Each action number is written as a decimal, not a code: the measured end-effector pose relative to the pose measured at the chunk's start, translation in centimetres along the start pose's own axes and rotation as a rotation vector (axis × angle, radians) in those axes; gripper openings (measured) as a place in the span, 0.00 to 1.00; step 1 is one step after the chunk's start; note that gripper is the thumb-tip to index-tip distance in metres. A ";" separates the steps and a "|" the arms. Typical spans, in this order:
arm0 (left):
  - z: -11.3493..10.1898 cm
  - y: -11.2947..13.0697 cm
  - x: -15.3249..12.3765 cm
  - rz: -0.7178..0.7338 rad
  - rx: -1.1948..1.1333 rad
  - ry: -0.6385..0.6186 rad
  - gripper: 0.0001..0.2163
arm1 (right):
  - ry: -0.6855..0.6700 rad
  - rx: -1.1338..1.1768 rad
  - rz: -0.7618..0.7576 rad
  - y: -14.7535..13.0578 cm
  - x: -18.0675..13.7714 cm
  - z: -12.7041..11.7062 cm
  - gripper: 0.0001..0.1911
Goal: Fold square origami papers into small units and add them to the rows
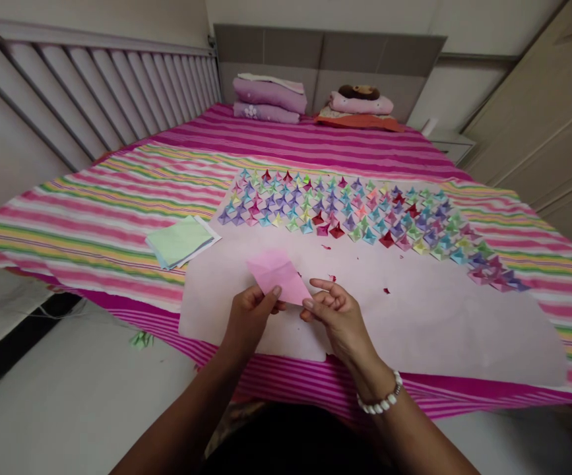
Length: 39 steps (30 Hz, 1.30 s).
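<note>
A creased sheet of pink origami paper [280,274] is held up in front of me, over the pale board. My left hand [253,309] pinches its lower edge, thumb on top. At the lower right corner, my right hand [334,313] grips it between thumb and fingers, the index finger stretched out. Beyond the paper, many small folded paper pieces [332,200] in purple, blue, green, pink and red stand in rows on the pale board [454,323]. To the left lies a stack of paper sheets [179,241], pale green on top.
Small red paper scraps [386,290] are scattered on the board. A striped cloth [88,218] covers the bed under it. Folded purple bedding [270,99] and a pink folded pile [359,103] stand by the headboard [325,59]. Some green scraps [141,340] lie on the floor.
</note>
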State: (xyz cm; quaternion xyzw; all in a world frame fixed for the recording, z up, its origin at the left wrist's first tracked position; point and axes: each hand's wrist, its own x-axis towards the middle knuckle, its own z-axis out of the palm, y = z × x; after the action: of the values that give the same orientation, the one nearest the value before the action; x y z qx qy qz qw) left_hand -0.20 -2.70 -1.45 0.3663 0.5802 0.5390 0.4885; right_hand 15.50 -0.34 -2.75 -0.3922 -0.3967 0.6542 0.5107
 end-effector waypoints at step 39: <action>0.2 0.3 -0.8 0.313 0.054 -0.096 0.09 | -0.092 -0.149 -0.089 -1.7 0.4 0.3 0.07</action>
State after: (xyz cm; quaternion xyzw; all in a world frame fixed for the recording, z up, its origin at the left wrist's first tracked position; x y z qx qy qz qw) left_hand 0.19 -3.33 -1.03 0.4904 0.5065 0.5746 0.4156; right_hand 15.76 0.34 -1.14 -0.3808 -0.4841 0.6169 0.4900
